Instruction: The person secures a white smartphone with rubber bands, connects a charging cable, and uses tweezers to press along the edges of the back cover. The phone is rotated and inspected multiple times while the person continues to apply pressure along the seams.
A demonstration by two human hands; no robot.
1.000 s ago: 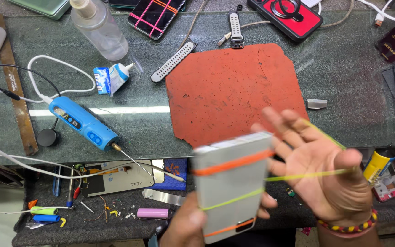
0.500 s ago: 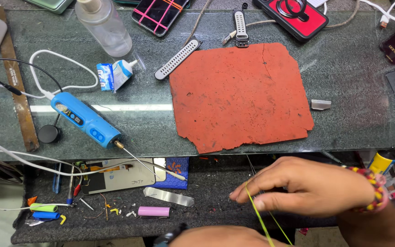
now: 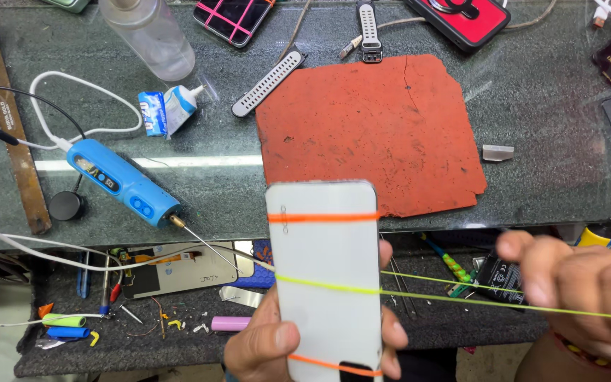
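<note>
Phone [image 3: 325, 276] is back up in front of me, where 0.5 s ago the right hand alone was low over the shelf. From the left: the blue rotary tool [image 3: 123, 184] lies on the glass bench [image 3: 546, 113] and the red mat [image 3: 373, 131] sits beyond. My left hand [image 3: 305, 332] grips the white phone from below, upright, fingers closed round its edges. 2 orange bands [image 3: 323, 217] cross it. My right hand [image 3: 588, 297], blurred, pinches the yellow-green band [image 3: 461, 297] and draws it taut sideways; I judge the binding is partway done.
</note>
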